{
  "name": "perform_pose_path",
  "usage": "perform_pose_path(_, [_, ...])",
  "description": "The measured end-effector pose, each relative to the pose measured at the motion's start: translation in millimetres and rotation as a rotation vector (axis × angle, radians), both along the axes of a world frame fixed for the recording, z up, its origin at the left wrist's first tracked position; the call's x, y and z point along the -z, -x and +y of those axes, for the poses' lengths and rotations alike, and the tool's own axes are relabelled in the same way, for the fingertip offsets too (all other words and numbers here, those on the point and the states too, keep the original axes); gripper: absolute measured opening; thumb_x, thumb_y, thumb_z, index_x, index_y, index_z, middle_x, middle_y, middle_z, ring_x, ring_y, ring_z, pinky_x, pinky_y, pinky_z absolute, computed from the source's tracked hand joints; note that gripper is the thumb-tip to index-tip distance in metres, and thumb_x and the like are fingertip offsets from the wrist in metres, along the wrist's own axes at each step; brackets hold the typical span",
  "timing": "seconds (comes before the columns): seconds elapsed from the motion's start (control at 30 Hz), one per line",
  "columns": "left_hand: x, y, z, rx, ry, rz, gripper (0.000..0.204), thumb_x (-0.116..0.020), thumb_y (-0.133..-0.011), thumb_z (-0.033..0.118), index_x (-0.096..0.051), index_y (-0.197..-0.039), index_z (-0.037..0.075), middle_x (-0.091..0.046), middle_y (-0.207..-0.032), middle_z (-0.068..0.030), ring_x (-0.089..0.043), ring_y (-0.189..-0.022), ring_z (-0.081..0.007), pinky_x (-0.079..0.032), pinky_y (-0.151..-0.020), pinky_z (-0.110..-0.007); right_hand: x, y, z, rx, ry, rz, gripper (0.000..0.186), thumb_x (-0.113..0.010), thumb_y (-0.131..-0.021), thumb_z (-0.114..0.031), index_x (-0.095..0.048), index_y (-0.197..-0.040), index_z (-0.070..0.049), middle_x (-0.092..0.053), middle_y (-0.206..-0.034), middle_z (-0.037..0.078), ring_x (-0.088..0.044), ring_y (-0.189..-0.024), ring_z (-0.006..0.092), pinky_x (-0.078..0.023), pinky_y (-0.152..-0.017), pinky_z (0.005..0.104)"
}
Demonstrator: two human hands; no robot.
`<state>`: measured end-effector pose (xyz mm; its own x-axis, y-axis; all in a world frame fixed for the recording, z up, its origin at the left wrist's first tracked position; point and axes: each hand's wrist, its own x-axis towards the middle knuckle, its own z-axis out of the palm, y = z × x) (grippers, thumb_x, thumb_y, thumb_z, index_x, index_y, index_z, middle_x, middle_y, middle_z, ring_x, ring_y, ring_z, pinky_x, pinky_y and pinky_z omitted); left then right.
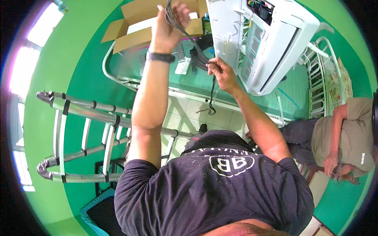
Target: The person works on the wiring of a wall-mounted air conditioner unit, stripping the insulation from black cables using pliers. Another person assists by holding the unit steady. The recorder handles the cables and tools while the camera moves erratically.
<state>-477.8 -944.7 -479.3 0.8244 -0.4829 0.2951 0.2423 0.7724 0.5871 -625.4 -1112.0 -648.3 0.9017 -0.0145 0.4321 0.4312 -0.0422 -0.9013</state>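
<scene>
A bundle of dark cable (189, 37) runs from the top edge, across my left hand, down to my right hand. My left hand (171, 26) is raised with fingers apart and slightly blurred; the cable crosses in front of its palm. My right hand (223, 73) is closed in a pinch on the cable, near a dark coil (199, 59). Below it a loose cable end (212, 108) hangs over the bed's edge toward the floor. To the right of my right hand leans a white air conditioner unit (271, 51), its front panel swung up and its wiring exposed.
The unit rests on a bed with a green mattress (236, 103) and white metal rails (319, 78). An opened cardboard box (136, 43) stands behind my left arm. A telescopic ladder (84, 112) lies at left. Another person (342, 137) sits at right, holding thin wire.
</scene>
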Motion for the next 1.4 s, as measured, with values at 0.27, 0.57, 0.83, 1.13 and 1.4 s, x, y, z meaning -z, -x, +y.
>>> perform_pose_path(0.27, [86,117,-8,-0.253,-0.233,-0.124,0.034,-0.055,-0.107,0.029,-0.058,-0.13,0.005,-0.068,-0.108,-0.0099,-0.065,-0.098,-0.023,-0.053,-0.092,-0.042,-37,15,8,-0.012,0.029,0.164,0.021,-0.058,-0.105,-0.025,-0.062,-0.106,-0.004,-0.055,-0.079,-0.001,-0.051,-0.072,0.0083,-0.044,-0.067,0.0236])
perform_pose_path(0.57, [64,78,26,-0.303,0.024,-0.132,0.023,-0.059,-0.105,0.029,-0.06,-0.115,0.009,-0.045,-0.078,0.0032,-0.04,-0.068,-0.0088,-0.039,-0.07,-0.028,37,38,-8,-0.211,0.104,0.301,0.018,-0.054,-0.106,-0.021,-0.06,-0.11,-0.004,-0.056,-0.083,0.0,-0.054,-0.075,0.0102,-0.046,-0.072,0.0279])
perform_pose_path(0.83, [71,64,39,-0.34,0.027,-0.103,0.025,-0.059,-0.105,0.029,-0.059,-0.118,0.008,-0.045,-0.077,0.0036,-0.038,-0.066,-0.0084,-0.037,-0.067,-0.028,105,67,-26,-0.227,0.058,0.436,0.018,-0.056,-0.105,-0.017,-0.055,-0.118,-0.004,-0.055,-0.085,0.002,-0.056,-0.078,0.0107,-0.047,-0.075,0.027])
perform_pose_path(1.13, [62,-2,110,-0.64,-0.084,-0.178,0.031,-0.059,-0.104,0.032,-0.057,-0.125,0.009,-0.056,-0.082,0.0025,-0.05,-0.07,-0.0108,-0.047,-0.066,-0.025,169,105,-96,0.005,0.416,0.497,0.025,-0.061,-0.103,-0.03,-0.063,-0.107,-0.005,-0.063,-0.084,0.001,-0.057,-0.073,0.0116,-0.048,-0.068,0.0307])
perform_pose_path(1.4, [26,-77,219,-0.687,0.101,-0.101,0.012,-0.053,-0.106,0.018,-0.051,-0.115,0.009,-0.044,-0.07,0.0001,-0.04,-0.058,-0.0143,-0.041,-0.063,-0.032,182,103,-174,-0.076,0.315,0.691,0.026,-0.06,-0.104,-0.031,-0.062,-0.109,-0.006,-0.058,-0.083,0.002,-0.055,-0.079,0.0117,-0.048,-0.074,0.0305])
